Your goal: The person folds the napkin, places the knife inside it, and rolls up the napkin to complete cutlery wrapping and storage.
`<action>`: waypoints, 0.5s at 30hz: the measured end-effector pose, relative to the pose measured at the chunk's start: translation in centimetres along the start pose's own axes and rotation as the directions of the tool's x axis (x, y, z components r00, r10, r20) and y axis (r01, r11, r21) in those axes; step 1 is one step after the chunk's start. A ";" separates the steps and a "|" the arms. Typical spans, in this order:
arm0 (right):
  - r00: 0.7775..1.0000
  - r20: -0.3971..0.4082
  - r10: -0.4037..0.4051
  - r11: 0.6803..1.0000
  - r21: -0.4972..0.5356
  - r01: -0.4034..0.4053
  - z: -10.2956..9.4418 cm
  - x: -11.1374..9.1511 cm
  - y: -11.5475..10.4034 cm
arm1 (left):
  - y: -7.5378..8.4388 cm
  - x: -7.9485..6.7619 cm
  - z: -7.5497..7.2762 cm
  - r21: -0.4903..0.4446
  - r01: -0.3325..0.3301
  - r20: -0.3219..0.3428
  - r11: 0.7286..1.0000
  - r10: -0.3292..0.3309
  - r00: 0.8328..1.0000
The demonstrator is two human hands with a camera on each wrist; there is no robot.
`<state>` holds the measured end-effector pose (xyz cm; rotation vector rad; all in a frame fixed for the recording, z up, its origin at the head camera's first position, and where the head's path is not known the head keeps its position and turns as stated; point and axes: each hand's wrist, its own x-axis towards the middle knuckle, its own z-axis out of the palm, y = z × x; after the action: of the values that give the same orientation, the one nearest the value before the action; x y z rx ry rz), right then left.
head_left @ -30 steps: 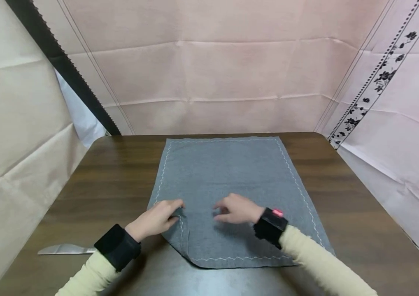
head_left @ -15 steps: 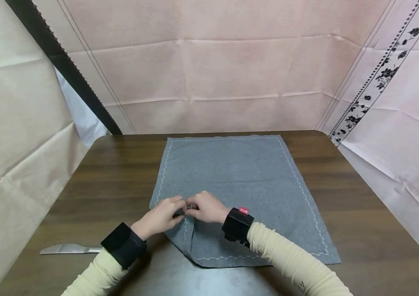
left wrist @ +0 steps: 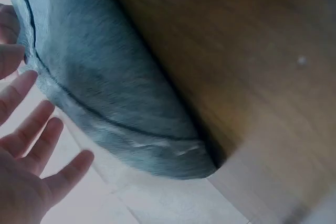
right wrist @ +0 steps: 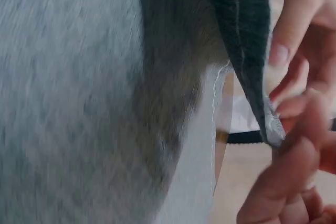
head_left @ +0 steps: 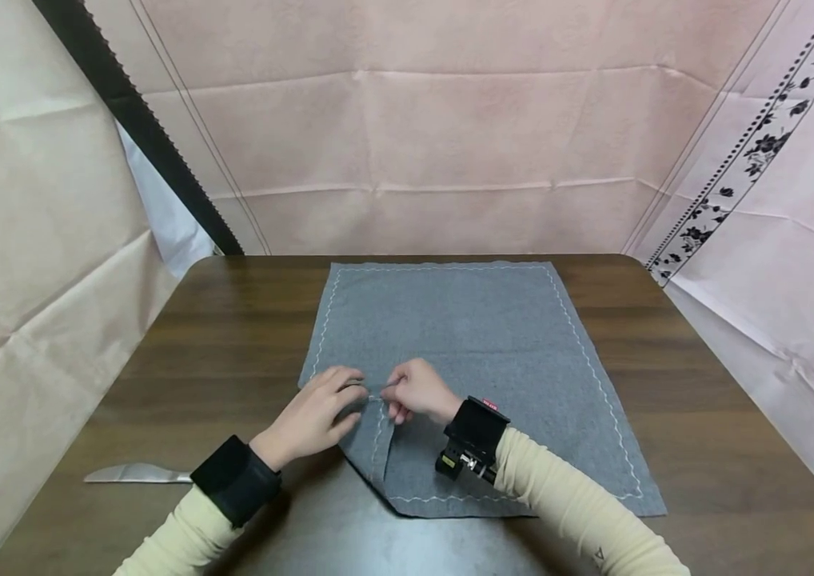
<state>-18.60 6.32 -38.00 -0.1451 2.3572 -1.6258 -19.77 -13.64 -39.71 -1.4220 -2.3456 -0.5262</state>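
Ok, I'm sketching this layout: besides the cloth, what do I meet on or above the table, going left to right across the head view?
Silver knife, left wristband, left hand, right hand, right wristband.

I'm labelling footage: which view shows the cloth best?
The head view, as it shows most of the cloth and its stitched border. Left wrist shows only a seamed edge; right wrist, a close stretch and raised corner.

Matt cloth point(head_left: 493, 352), glossy wood-look table point(head_left: 249, 344), shiny metal knife point(head_left: 135, 474)
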 end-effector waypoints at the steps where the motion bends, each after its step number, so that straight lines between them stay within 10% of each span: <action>1: 1.000 -0.027 0.002 1.000 -0.023 -0.003 -0.3 0.0 0.0 | 0.0 0.0 0.0 0.016 0.000 -0.003 1.000 0.000 1.000; 10: 0.966 -0.249 -0.074 0.951 -0.309 -0.007 -3.1 1.0 1.1 | 0.5 -0.2 0.4 0.078 0.015 0.064 0.997 -0.020 0.998; 15: 0.971 -0.234 0.044 0.979 -0.186 -0.089 -4.3 1.6 2.0 | 1.1 -0.5 0.7 0.096 0.025 0.179 0.995 -0.042 0.983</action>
<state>-21.19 10.56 -38.67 0.0886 2.6624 -1.4458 -18.61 -13.20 -40.40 -1.4447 -2.5030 -0.3022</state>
